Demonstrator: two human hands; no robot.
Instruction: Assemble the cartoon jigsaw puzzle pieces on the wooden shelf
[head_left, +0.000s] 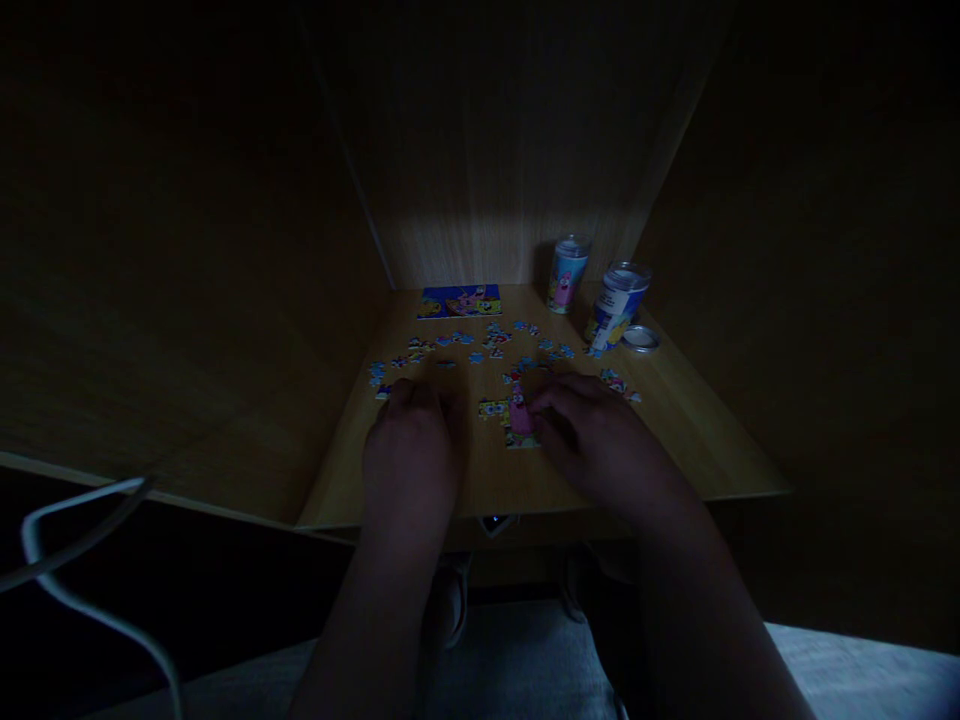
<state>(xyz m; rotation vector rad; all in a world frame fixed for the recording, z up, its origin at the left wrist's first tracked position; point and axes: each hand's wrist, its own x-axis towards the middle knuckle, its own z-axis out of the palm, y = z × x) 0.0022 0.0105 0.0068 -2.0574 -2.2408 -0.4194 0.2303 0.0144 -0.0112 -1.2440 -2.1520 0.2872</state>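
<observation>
Low on the wooden surface, several joined jigsaw pieces [519, 416] show a pink cartoon figure and part of a yellow one. My right hand [596, 435] comes in from the right, thumb and forefinger bent together on a puzzle piece at the right edge of this joined section. To the left, my left hand [411, 440] rests on the surface with its fingers curled under. What those fingers hold, if anything, is hidden. A dark blue piece [383, 392] lies beside its fingertips. Loose puzzle pieces [495, 338] are scattered in an arc beyond both hands.
A blue picture card [459, 301] lies at the back. Two printed canisters [568, 275] with clear tops stand back right, the nearer canister [618, 305] beside a round metal lid [640, 338]. Wooden panels [480, 180] enclose the surface. A white cable [97, 610] hangs at lower left. The light is dim.
</observation>
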